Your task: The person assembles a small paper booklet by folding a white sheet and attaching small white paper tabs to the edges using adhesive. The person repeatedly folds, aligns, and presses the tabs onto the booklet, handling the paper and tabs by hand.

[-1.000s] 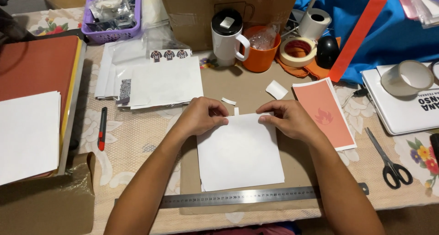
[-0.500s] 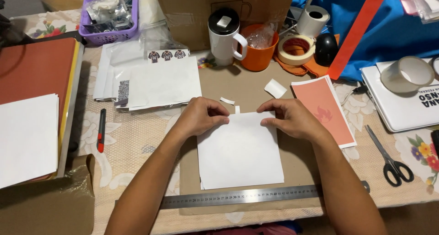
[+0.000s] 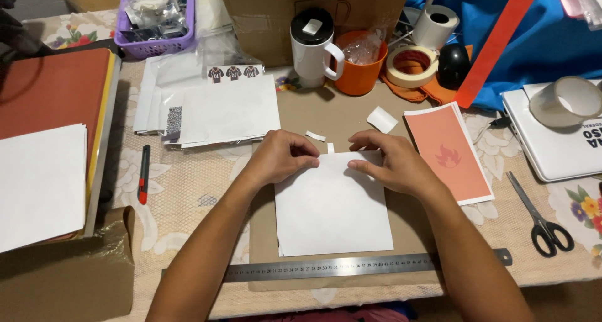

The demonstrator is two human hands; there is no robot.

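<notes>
A white sheet of paper (image 3: pixel 332 209) lies on a brown cardboard mat (image 3: pixel 263 234) in front of me. My left hand (image 3: pixel 282 156) pinches the sheet's top edge left of centre. My right hand (image 3: pixel 392 162) presses down on the top right corner with its fingers bent. A small white paper strip (image 3: pixel 330 148) sticks up at the top edge between the two hands. Another paper scrap (image 3: pixel 315 136) lies just beyond my left hand. A steel ruler (image 3: pixel 351 267) lies along the sheet's near edge.
A salmon printed card (image 3: pixel 448 149) lies right of the sheet, scissors (image 3: pixel 542 218) further right. A red utility knife (image 3: pixel 143 173) and stacked papers (image 3: pixel 219 112) are at left. A white mug (image 3: pixel 313 49), orange cup (image 3: pixel 360 62) and tape rolls (image 3: pixel 411 65) stand behind.
Both hands have stayed at the sheet's top edge; the fingertips have drawn slightly closer to the small strip. The view has shifted a little.
</notes>
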